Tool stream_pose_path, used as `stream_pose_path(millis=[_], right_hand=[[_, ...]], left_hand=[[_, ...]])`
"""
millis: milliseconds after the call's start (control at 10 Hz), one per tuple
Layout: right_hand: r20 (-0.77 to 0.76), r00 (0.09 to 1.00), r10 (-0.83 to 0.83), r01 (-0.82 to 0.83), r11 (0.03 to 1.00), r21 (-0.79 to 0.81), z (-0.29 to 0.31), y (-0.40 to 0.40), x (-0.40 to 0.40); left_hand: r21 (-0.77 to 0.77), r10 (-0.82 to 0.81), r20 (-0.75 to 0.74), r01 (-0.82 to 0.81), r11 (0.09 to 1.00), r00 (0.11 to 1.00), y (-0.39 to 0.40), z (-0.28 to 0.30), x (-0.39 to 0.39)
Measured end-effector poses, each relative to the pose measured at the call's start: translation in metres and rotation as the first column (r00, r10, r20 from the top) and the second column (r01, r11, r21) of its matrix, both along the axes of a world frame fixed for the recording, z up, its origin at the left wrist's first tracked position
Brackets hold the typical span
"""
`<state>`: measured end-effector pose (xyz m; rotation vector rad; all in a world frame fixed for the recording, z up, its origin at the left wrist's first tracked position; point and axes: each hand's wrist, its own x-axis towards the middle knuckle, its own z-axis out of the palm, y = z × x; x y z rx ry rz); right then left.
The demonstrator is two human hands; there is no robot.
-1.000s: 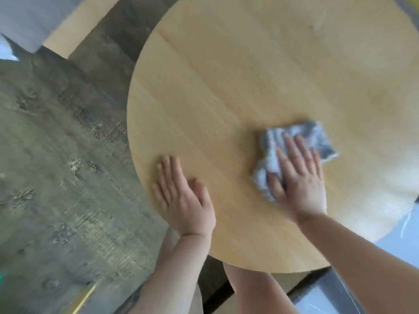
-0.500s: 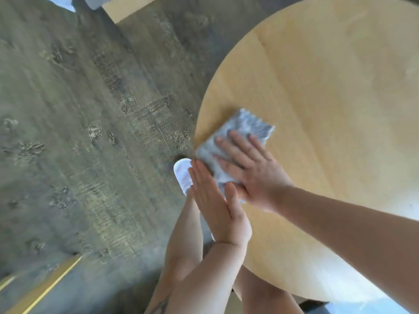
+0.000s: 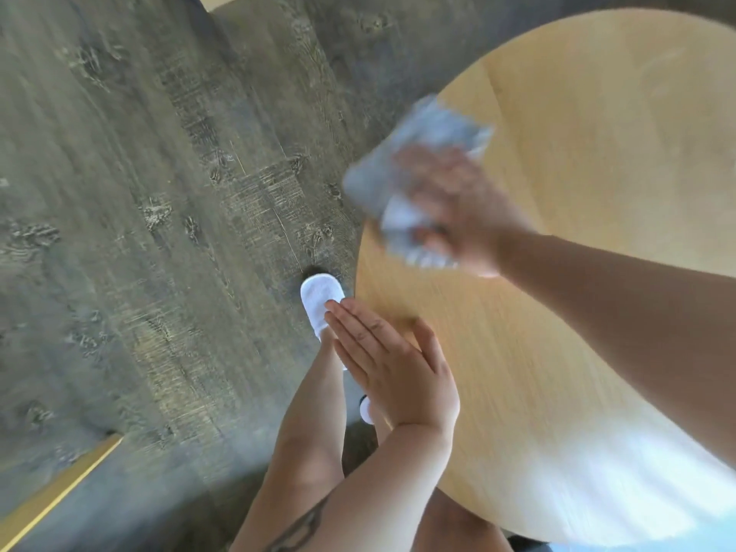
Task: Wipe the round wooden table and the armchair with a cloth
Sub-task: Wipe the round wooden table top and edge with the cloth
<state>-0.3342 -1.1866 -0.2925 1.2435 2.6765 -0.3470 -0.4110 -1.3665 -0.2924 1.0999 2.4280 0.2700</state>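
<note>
The round wooden table (image 3: 597, 173) fills the right side of the head view. A grey-and-white cloth (image 3: 434, 125) lies at the table's left edge and partly hangs over it. My right hand (image 3: 470, 209), blurred by motion, presses on the cloth with its fingers spread over it. My left hand (image 3: 394, 368) rests flat on the near-left rim, fingers straight and together, holding nothing. No armchair is in view.
Dark wood-grain floor (image 3: 159, 233) covers the left half. My foot in a white slipper (image 3: 318, 304) stands right beside the table's edge, with my bare leg below it. A yellow strip (image 3: 51, 500) runs along the bottom-left corner.
My right hand has swept the cloth from the table's middle to its left edge, where it now overhangs. The view has swung left over the floor. My left hand has stayed flat on the rim.
</note>
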Motion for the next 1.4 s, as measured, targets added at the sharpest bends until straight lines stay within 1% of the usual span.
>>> stream_pose_path(millis=[100,200,300,400,500,600,700,800,900,1000,1100,1200,1300,1400], right_hand=[[-0.111,0.487,-0.866,0.871,0.473,0.135,0.0,-0.018,0.005],[-0.087,0.971,-0.221,0.227,0.971,0.076,0.001,-0.046,-0.02],[-0.048,0.865,0.5,-0.498,0.866,0.045,0.005,0.005,0.007],[-0.104,0.919,-0.38,0.391,0.913,0.118,0.001,0.031,0.032],[-0.102,0.633,-0.767,0.774,0.624,0.112,0.004,0.015,0.007],[-0.057,0.979,0.195,-0.194,0.981,0.018,0.004,0.007,0.014],[-0.029,0.956,-0.292,0.292,0.956,0.027,0.007,0.025,0.046],[-0.113,0.286,-0.952,0.958,0.281,0.058,0.009,0.0,0.016],[-0.061,0.949,-0.309,0.312,0.949,0.036,0.006,-0.005,-0.012],[-0.004,0.973,-0.229,0.229,0.973,0.031,0.009,0.046,0.029],[-0.137,0.35,-0.927,0.937,0.344,0.065,0.004,0.031,0.046],[-0.085,0.896,-0.436,0.442,0.892,0.091,0.003,0.002,0.026],[0.029,0.996,0.088,-0.089,0.995,0.036,0.007,0.042,0.058],[-0.034,0.685,-0.728,0.727,0.679,0.106,-0.002,0.06,0.066]], left_hand=[[0.024,-0.014,0.029,0.013,1.0,0.999,0.0,0.004,0.001],[0.048,-0.06,0.031,0.059,0.997,0.998,-0.002,0.004,0.0],[0.05,-0.228,0.055,0.226,0.973,0.972,-0.004,0.007,-0.003],[0.051,-0.342,0.095,0.339,0.939,0.935,-0.001,0.011,-0.013],[0.064,-0.375,0.101,0.37,0.927,0.922,0.024,0.007,-0.022],[0.08,-0.372,0.104,0.365,0.928,0.922,0.06,0.009,-0.025],[0.095,-0.428,0.115,0.419,0.903,0.896,0.091,0.011,-0.03],[0.127,-0.436,0.182,0.419,0.899,0.881,0.113,0.01,-0.031],[0.109,-0.387,0.179,0.373,0.922,0.905,0.119,0.009,-0.027],[0.088,-0.491,0.019,0.488,0.869,0.871,0.116,0.004,-0.025],[0.051,-0.52,-0.053,0.522,0.851,0.853,0.12,0.0,-0.019],[0.026,-0.505,-0.114,0.511,0.859,0.856,0.12,-0.001,-0.016],[0.005,-0.497,-0.145,0.503,0.864,0.855,0.117,-0.003,-0.016],[-0.009,-0.493,-0.149,0.497,0.867,0.857,0.12,-0.001,-0.012]])
